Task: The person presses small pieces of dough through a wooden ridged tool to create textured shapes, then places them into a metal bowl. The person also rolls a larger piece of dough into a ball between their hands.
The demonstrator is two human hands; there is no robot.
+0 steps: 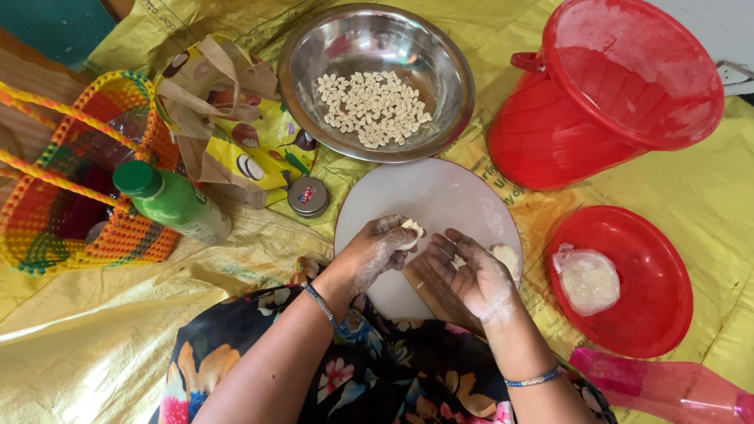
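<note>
My left hand (375, 250), dusted with flour, pinches a small piece of pale dough (410, 230) over a round white board (428, 196). My right hand (471, 271) lies palm up beside it, fingers apart, over a ridged wooden board (437, 292), with a tiny bit of dough on its fingers. Another lump of dough (506, 256) rests on the white board by my right hand. Beyond the board stands a steel bowl (314, 47) holding several small shaped dough pieces (373, 106).
A red bucket (597, 94) lies tilted at the upper right. A red lid (656, 302) holds dough wrapped in plastic (587, 276). At the left are a woven basket (47, 228), a green bottle (169, 200), a yellow bag (236, 118) and a small tin (308, 196). A pink bottle (667, 389) lies lower right.
</note>
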